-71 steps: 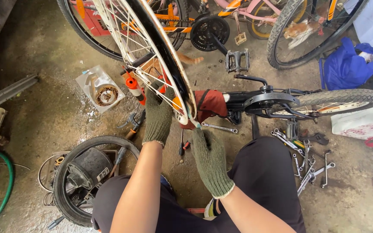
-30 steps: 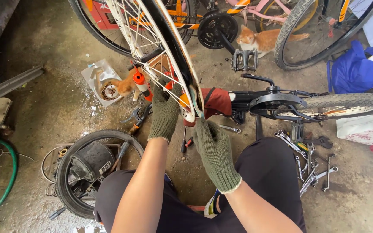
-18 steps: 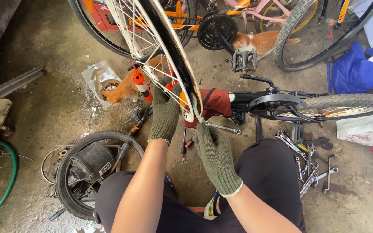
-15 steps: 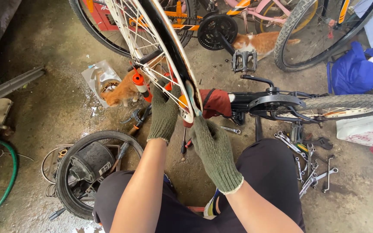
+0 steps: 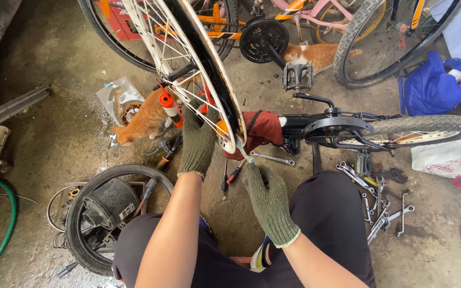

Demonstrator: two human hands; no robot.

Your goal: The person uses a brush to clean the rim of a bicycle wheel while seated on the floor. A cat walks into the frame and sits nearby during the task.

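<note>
Gripping the bicycle wheel [image 5: 188, 64] at its rim, the left hand [image 5: 197, 140] in a green knit glove is wrapping its fingers round the white rim & black tyre. Right hand [image 5: 267, 200], also gloved, is pinching a thin tyre lever [image 5: 243, 151] w/ fingers closed, its tip sitting at the rim edge just above. Wheel is standing tilted over the concrete floor [image 5: 44, 138], in front of the person's knees. Orange cat [image 5: 142, 120] is nosing beside a plastic bag behind the wheel. Spanners [image 5: 382, 200] are lying scattered at the right; a loose tyre [image 5: 89, 213] w/ a hub is lying at the left.
</note>
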